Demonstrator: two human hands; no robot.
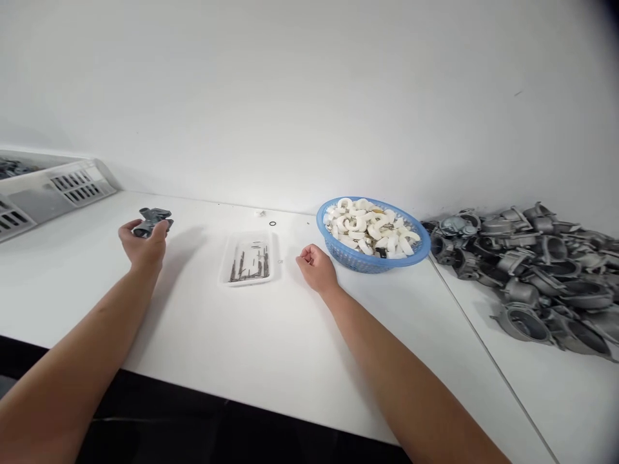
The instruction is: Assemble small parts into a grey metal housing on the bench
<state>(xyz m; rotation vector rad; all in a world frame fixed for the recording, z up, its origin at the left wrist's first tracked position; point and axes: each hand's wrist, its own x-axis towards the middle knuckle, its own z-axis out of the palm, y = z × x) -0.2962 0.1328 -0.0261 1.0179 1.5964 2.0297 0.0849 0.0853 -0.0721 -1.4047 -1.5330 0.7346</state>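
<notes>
Raised above the table on the left, my left hand [144, 248] is closed around a grey metal casting [155, 218] with short tubular ends. My right hand [316, 267] is between a shallow clear plastic tray [225, 270] and a blue basket [355, 261], its fingers curled together. Anything inside that grip is hidden or too small to make out. Thin dark metal pins [265, 263] lie in the tray. The basket is heaped with white curved plastic pieces [355, 224] and small parts among them.
Many grey metal housings [527, 261] are piled on the right, past a table seam [488, 357]. A white slotted crate [58, 187] with metal parts stands at the far left. A small black ring [273, 223] lies near the white wall [290, 96].
</notes>
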